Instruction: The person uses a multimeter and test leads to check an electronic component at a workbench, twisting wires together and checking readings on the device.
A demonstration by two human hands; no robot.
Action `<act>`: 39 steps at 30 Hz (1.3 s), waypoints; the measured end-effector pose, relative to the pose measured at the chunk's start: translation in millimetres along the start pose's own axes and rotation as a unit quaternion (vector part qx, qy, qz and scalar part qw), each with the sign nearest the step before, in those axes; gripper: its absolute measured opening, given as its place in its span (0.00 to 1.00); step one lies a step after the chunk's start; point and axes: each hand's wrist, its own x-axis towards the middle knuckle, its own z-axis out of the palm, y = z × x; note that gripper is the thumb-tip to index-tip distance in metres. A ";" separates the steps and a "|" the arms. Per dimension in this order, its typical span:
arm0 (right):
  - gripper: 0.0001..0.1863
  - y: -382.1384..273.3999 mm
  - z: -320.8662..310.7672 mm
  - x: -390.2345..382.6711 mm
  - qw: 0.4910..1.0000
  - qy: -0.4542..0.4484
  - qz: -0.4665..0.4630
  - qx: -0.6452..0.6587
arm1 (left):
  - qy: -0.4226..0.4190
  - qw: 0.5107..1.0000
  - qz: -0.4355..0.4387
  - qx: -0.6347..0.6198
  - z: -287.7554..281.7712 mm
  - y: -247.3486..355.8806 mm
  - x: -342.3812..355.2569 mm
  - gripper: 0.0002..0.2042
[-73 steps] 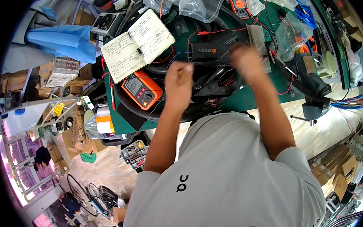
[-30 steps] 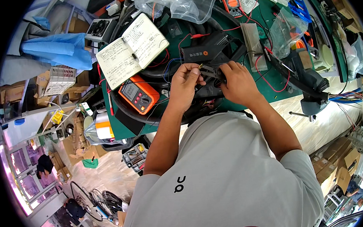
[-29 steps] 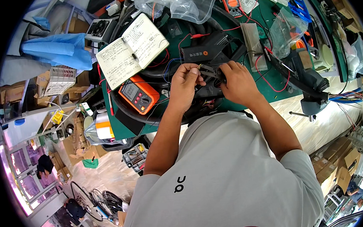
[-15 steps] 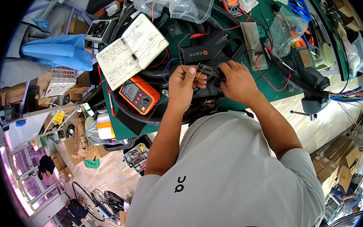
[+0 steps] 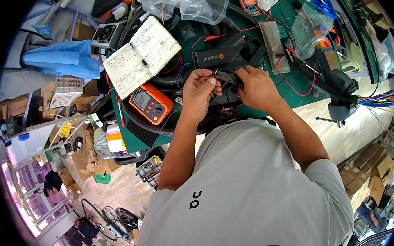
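Note:
My right hand (image 5: 257, 87) is closed around the handles of dark wire strippers (image 5: 225, 75), whose jaws point left toward my other hand. My left hand (image 5: 200, 90) pinches a thin yellow wire (image 5: 216, 72) at the tip of those jaws; most of the wire is hidden by my fingers. Just beyond both hands lies a black plastic housing (image 5: 211, 58) with an orange mark, and thin blue wires (image 5: 180, 72) run beside it. Black parts under my hands are partly covered.
An open notebook (image 5: 154, 44) lies at the left, above an orange multimeter (image 5: 150, 103). Another orange meter (image 5: 248, 0) sits at the far side. Clear plastic bags (image 5: 312, 30), red test leads (image 5: 297, 99) and thick black cable (image 5: 138, 115) crowd the green bench (image 5: 132, 140).
The jaws and my left fingers have shifted slightly against each other, and less of the yellow wire shows. The whole view has moved a little.

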 end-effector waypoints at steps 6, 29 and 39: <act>0.15 0.0 -1.0 0.7 1.000 0.000 0.001 -0.010 | -0.022 0.998 0.045 0.039 1.4 -2.3 -0.3 0.09; 0.40 -5.9 -7.8 -4.8 0.998 -0.059 -0.021 0.027 | 0.078 0.995 0.033 0.053 1.0 -4.2 3.7 0.10; 0.36 -2.3 -6.1 -7.6 0.998 -0.046 -0.033 0.037 | 0.099 0.992 0.011 0.082 4.8 -2.8 5.9 0.13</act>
